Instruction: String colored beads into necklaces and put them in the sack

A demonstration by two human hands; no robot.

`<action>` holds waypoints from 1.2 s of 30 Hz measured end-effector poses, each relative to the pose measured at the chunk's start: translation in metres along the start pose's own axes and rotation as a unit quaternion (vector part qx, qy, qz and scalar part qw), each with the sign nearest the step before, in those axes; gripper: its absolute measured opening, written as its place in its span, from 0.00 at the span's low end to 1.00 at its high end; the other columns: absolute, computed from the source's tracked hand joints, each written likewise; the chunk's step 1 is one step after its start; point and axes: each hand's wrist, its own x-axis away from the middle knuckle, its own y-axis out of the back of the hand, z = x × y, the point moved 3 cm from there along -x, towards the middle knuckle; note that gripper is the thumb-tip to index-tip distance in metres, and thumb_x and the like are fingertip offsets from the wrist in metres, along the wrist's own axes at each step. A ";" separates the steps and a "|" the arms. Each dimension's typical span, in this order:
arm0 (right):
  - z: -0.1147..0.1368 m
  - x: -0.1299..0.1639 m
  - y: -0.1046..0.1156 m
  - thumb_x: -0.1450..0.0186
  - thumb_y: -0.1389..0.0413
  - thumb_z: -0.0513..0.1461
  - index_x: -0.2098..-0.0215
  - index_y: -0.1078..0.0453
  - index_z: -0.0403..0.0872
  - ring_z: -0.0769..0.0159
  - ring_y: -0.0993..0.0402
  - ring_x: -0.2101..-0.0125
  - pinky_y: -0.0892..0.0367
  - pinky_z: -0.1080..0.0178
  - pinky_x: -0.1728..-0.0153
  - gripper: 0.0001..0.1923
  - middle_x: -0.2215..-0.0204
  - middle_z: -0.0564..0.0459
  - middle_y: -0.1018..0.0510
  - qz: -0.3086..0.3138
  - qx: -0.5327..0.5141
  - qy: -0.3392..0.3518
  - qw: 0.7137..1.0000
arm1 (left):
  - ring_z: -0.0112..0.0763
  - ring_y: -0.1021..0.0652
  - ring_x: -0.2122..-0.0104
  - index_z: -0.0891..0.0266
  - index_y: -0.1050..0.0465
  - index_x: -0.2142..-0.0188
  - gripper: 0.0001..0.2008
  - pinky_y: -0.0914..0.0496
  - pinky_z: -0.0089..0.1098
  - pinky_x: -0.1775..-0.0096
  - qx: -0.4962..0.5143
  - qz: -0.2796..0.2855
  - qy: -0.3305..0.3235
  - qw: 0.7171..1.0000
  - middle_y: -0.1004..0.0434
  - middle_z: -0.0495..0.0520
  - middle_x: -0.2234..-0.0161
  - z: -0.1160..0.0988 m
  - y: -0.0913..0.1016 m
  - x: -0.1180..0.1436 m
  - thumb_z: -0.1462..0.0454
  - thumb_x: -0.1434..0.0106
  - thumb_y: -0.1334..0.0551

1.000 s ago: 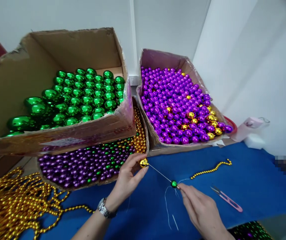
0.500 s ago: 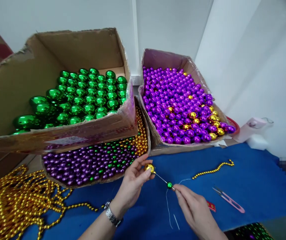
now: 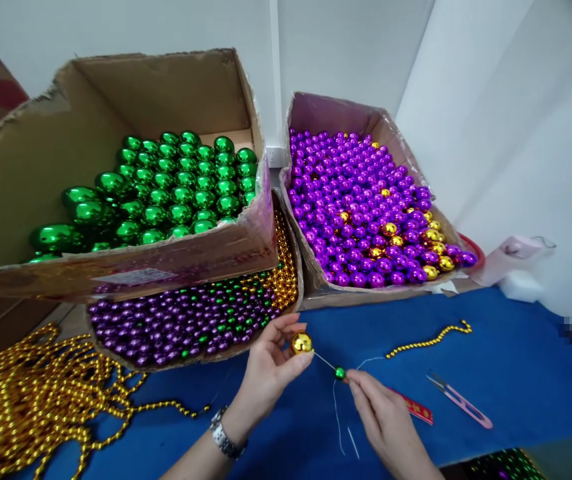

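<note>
My left hand, with a metal watch on its wrist, pinches a large shiny gold bead between thumb and fingers. A thin needle runs from beside the gold bead to a small green bead threaded on it. My right hand is closed on the needle's other end, right behind the green bead. White thread hangs below. Another stretch leads right to a short string of small gold beads on the blue cloth. Whether the needle's tip is inside the gold bead is unclear.
Pink thread snips, a red packet and a short white stick lie near my right hand. Cardboard boxes hold green balls, purple balls and small purple beads. Gold bead strings are heaped at left.
The gold bead has turned slightly in my left fingers, and my left thumb has slid to its lower edge. More of the red packet shows beside my right hand. The view has shifted a little.
</note>
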 end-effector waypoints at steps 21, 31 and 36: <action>0.004 0.002 -0.007 0.30 0.58 0.39 0.54 0.36 0.49 0.66 0.25 0.62 0.32 0.69 0.63 0.11 0.62 0.50 0.24 0.028 -0.071 -0.035 0.996 | 0.34 0.25 0.60 0.60 0.32 0.54 0.17 0.31 0.35 0.57 0.136 0.040 0.101 0.985 0.29 0.58 0.53 0.003 -0.006 0.006 0.67 0.44 0.34; 0.004 0.003 -0.005 0.30 0.57 0.39 0.54 0.35 0.48 0.66 0.24 0.64 0.30 0.69 0.62 0.12 0.62 0.49 0.23 0.027 -0.067 -0.026 0.997 | 0.35 0.23 0.62 0.60 0.30 0.56 0.16 0.29 0.35 0.60 0.139 0.022 0.103 0.985 0.29 0.57 0.54 0.002 -0.008 0.007 0.67 0.45 0.33; 0.003 0.003 -0.003 0.30 0.57 0.38 0.54 0.34 0.48 0.65 0.24 0.63 0.29 0.68 0.61 0.12 0.61 0.48 0.23 0.010 -0.024 0.000 1.000 | 0.36 0.23 0.62 0.61 0.31 0.55 0.18 0.28 0.36 0.60 0.110 0.021 0.072 0.991 0.28 0.58 0.54 0.002 -0.007 0.006 0.66 0.46 0.32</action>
